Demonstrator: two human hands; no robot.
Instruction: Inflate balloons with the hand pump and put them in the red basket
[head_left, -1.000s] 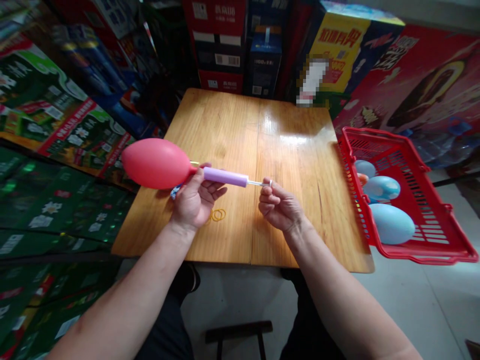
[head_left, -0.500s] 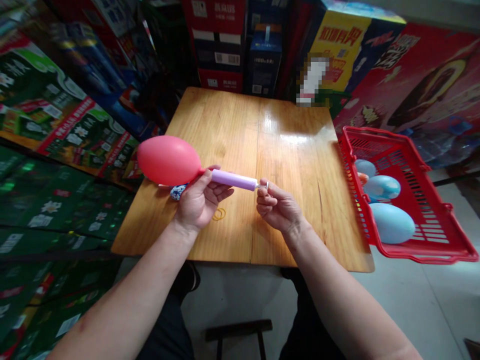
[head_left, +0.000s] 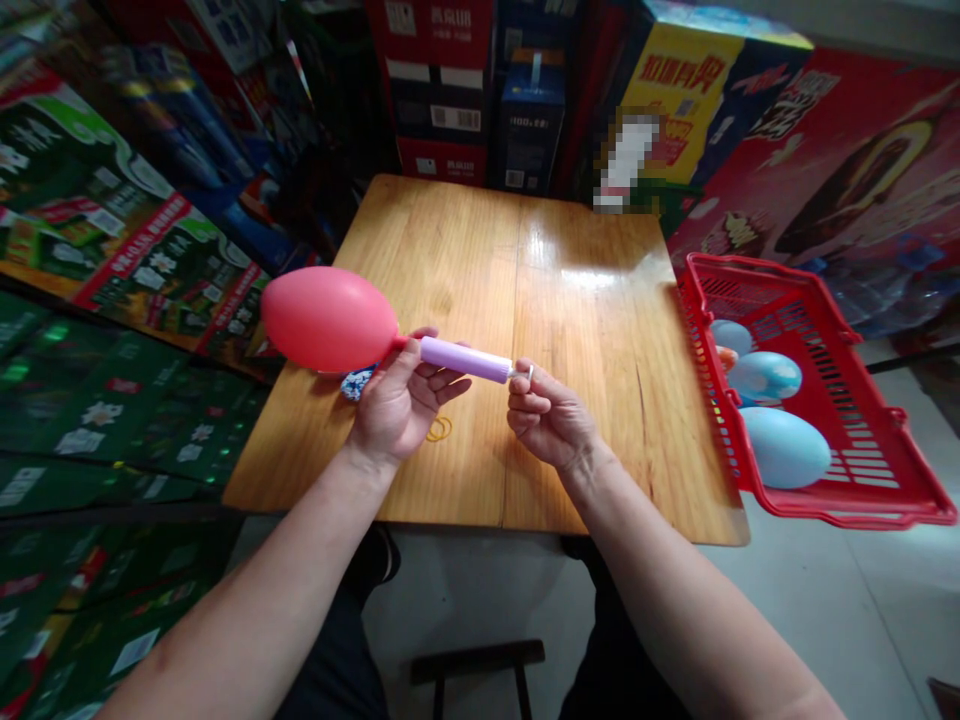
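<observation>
A blown-up red balloon (head_left: pixel 328 318) sits on the nozzle end of a purple hand pump (head_left: pixel 466 360). My left hand (head_left: pixel 394 400) grips the balloon's neck and the pump's nozzle end between thumb and fingers. The fingers of my right hand (head_left: pixel 551 412) are closed on the white handle of the pump, whose rod is almost fully in. Beneath the balloon, beside my left hand, a blue-and-white patterned item (head_left: pixel 356 384) lies on the table. Yellow rubber bands (head_left: pixel 440 429) lie just right of my left wrist.
The wooden table (head_left: pixel 450 240) is in front of me. Right of it stands a red basket (head_left: pixel 862 400) with several balloons, one of them light blue (head_left: pixel 787 447). Stacked cartons (head_left: pixel 439 100) line the back and left. A dark stool (head_left: pixel 478 660) is below.
The red balloon looks slightly bigger and reaches farther left. The pump and my right hand have shifted slightly left.
</observation>
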